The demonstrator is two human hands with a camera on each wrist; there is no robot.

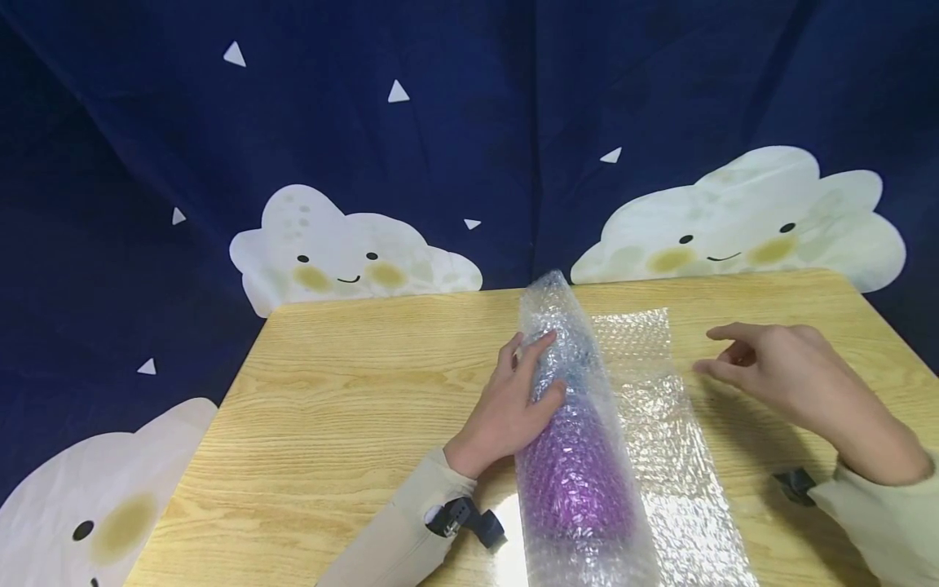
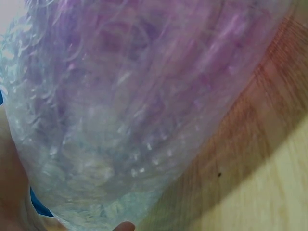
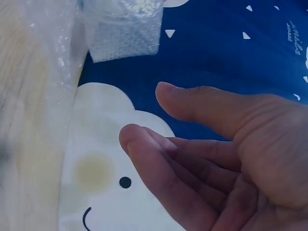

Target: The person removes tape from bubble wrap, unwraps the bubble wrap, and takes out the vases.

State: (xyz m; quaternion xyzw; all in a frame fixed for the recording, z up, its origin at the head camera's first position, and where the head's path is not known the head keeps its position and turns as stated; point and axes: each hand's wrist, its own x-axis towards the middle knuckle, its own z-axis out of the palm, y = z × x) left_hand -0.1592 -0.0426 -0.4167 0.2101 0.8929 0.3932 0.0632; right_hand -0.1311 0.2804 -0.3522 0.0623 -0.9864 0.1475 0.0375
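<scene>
A long bundle (image 1: pixel 579 473) in bubble wrap, bluish at its far part and purple nearer, lies lengthwise on the table; in the left wrist view the purple wrap (image 2: pixel 144 86) fills most of the picture. The left hand (image 1: pixel 513 408) rests on the bundle's left side and top with spread fingers. A flat strip of bubble wrap (image 1: pixel 660 424) extends from under its right side. Right of that strip the right hand (image 1: pixel 792 375) hovers above the table, thumb and fingers apart with nothing between them; the right wrist view shows this hand (image 3: pixel 207 154) too.
The wooden table (image 1: pixel 330 408) reaches back to a dark blue cloth (image 1: pixel 440 147) with white clouds and triangles. Small black devices are worn at the left wrist (image 1: pixel 462 520) and the right wrist (image 1: pixel 795 486).
</scene>
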